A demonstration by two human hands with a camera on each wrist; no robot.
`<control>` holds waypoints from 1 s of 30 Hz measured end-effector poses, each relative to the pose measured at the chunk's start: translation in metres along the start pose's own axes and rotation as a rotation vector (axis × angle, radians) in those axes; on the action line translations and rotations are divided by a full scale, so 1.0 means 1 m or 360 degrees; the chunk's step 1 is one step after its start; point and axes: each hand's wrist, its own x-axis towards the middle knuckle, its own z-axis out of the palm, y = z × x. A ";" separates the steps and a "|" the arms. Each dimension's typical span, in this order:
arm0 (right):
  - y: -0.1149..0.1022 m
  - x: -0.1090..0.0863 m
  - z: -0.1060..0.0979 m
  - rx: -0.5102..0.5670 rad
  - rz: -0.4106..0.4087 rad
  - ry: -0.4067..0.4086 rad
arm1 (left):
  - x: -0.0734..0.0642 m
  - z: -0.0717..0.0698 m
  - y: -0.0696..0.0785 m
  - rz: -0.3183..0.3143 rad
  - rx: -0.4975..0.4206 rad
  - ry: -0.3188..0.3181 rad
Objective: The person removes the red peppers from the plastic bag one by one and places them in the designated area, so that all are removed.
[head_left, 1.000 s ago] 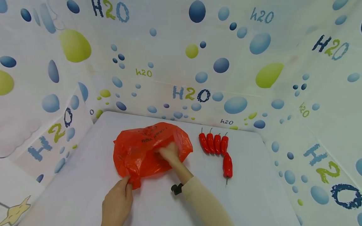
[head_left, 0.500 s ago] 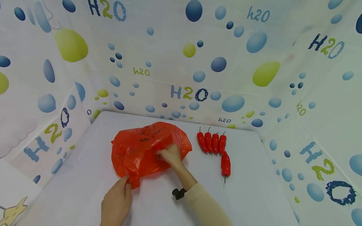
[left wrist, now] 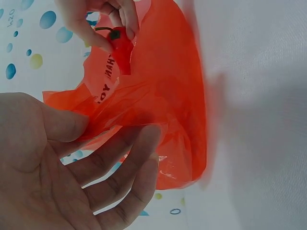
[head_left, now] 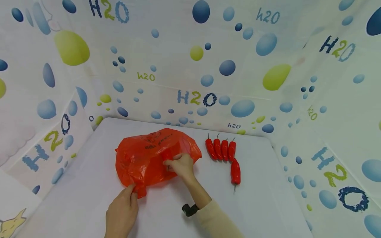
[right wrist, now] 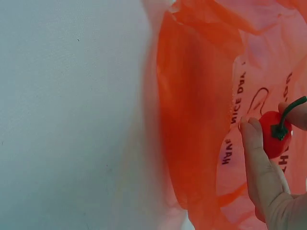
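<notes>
A red plastic bag (head_left: 134, 155) with dark printing lies on the white table. My left hand (head_left: 122, 211) pinches its near edge between thumb and fingers. At the bag's open side, my right hand (head_left: 184, 168) holds a red chili pepper (right wrist: 274, 133) between thumb and fingers. The right wrist view shows that pepper's green stem pointing up beside the thumb. In the left wrist view the same chili pepper (left wrist: 123, 50) hangs over the bag's opening, tip toward the inside. Most of the bag's inside is hidden.
Several red chili peppers (head_left: 217, 149) lie side by side in a row to the right of the bag. One more chili pepper (head_left: 235, 172) lies just in front of the row's right end. Behind the white table (head_left: 268, 198) rises a patterned curtain (head_left: 166, 66).
My right hand has drawn back a little to the right from the bag's opening, showing more of its fingers. My left hand keeps its pinch. The head view has shifted slightly.
</notes>
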 end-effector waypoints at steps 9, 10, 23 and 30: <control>0.001 -0.015 -0.010 -0.0029 -0.0040 0.0021 | 0.003 0.000 -0.002 0.0006 -0.0005 0.0005; 0.002 -0.016 -0.011 -0.0022 -0.0038 0.0023 | 0.004 0.001 -0.002 0.0004 -0.0005 0.0000; 0.011 -0.033 -0.025 -0.0063 -0.0102 0.0111 | 0.005 0.000 -0.001 0.0019 -0.0009 0.0004; 0.014 -0.042 -0.028 0.0046 -0.0106 0.0095 | 0.006 -0.001 0.000 -0.0002 0.0000 -0.0026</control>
